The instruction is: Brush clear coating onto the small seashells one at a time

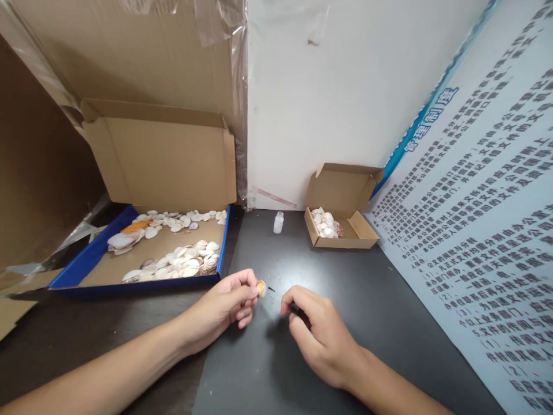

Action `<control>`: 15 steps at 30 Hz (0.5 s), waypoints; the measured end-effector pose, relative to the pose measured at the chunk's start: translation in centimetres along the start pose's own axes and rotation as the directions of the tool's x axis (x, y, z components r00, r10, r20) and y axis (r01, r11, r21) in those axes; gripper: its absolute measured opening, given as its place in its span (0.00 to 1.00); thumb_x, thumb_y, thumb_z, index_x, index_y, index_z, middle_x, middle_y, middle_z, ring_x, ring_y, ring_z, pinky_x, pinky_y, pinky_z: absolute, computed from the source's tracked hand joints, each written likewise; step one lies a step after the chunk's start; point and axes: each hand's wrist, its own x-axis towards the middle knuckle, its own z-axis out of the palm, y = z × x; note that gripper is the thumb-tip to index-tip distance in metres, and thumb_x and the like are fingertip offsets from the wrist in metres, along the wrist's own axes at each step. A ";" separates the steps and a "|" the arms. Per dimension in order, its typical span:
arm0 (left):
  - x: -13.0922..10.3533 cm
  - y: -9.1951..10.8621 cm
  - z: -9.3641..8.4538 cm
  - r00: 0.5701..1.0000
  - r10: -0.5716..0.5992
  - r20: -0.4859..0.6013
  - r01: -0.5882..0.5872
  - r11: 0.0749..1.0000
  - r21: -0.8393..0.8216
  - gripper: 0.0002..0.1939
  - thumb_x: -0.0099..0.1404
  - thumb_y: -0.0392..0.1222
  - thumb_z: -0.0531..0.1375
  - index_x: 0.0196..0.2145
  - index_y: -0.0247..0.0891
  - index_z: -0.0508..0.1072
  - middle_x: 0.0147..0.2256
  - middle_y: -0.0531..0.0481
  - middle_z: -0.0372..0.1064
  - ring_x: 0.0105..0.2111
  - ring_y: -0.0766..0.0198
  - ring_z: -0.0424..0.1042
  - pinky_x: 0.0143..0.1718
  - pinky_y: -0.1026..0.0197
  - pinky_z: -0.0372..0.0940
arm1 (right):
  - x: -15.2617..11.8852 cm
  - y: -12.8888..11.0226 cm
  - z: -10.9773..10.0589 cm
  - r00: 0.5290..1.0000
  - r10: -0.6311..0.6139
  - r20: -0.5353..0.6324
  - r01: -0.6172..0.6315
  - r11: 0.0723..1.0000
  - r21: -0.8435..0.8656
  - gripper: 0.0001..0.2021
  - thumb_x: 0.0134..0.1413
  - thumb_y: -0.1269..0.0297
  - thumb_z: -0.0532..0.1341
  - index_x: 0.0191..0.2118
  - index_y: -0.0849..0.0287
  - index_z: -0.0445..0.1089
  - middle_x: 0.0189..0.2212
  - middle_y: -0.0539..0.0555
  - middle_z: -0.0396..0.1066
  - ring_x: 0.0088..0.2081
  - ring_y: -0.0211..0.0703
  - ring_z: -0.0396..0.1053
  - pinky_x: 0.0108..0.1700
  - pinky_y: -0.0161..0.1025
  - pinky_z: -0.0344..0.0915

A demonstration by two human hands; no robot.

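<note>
My left hand [233,297] pinches a small orange-tan seashell [261,289] between thumb and fingertips, its hollow side showing. My right hand [313,328] is closed around the black handle of a small brush [271,289]; most of the handle is hidden by the fingers. The brush's dark thin tip points at the shell, just to its right; whether they touch I cannot tell. Beyond both hands stands a small clear bottle [279,223] with whitish contents and no cap on it.
At the left, a blue-edged cardboard box [103,271] with its lid raised holds many pale shells [185,262]. A smaller open cardboard box [349,243] with shells stands at the back right. A white wall panel [345,86] and a printed poster [484,230] border the dark table [242,369].
</note>
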 end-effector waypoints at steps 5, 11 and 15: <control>-0.1 0.0 -0.1 1.000 -0.005 0.003 0.005 1.000 -0.006 0.12 0.62 0.42 0.63 0.29 0.38 0.62 0.24 0.59 0.57 0.19 0.75 0.48 0.21 0.69 0.51 | -0.2 -0.2 0.0 0.987 -0.155 0.031 0.153 0.987 0.050 0.08 0.51 0.75 0.51 0.33 0.57 0.63 0.26 0.48 0.62 0.25 0.38 0.59 0.29 0.36 0.54; 0.0 0.0 0.0 1.000 0.001 -0.006 -0.001 1.000 -0.009 0.12 0.60 0.41 0.64 0.28 0.37 0.63 0.24 0.59 0.58 0.19 0.75 0.49 0.20 0.69 0.51 | 0.0 0.1 0.0 1.000 -0.012 -0.001 0.012 1.000 -0.018 0.08 0.51 0.76 0.51 0.32 0.56 0.63 0.23 0.47 0.60 0.24 0.37 0.57 0.28 0.36 0.52; 0.1 -0.1 -0.1 1.000 0.003 -0.003 -0.003 1.000 -0.001 0.12 0.61 0.42 0.63 0.28 0.38 0.63 0.21 0.60 0.55 0.18 0.75 0.48 0.20 0.69 0.51 | -0.1 0.0 -0.1 0.991 -0.125 0.040 0.124 0.991 0.043 0.08 0.51 0.75 0.51 0.34 0.57 0.64 0.26 0.48 0.62 0.25 0.38 0.58 0.29 0.36 0.54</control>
